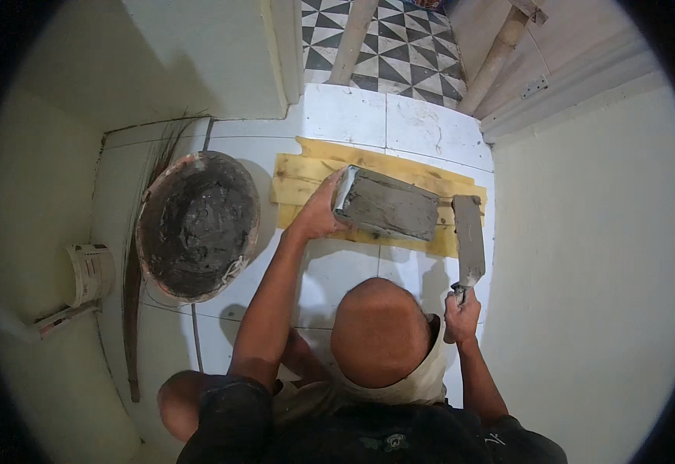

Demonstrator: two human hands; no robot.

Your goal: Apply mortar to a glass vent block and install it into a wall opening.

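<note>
My left hand [322,207] grips the left end of a rectangular block [392,203]. Grey mortar coats the block's upper face, and a strip of its pale end shows by my fingers. Underneath lies a yellowish sheet [306,168] with dark stains, spread on white tiles; whether the block rests on it or is held above it I cannot tell. My right hand [461,313] is closed round the handle of a trowel [469,241]. The trowel's long flat blade, covered in grey, points away from me to the right of the block, apart from it.
At the left stands a wide round basin [198,224] of dark wet mortar. A broom of thin sticks [132,332] lies along its left side. Beyond it is a white bucket [90,274] by the wall. Two poles [353,42] [500,58] stand near the doorway; walls flank both sides.
</note>
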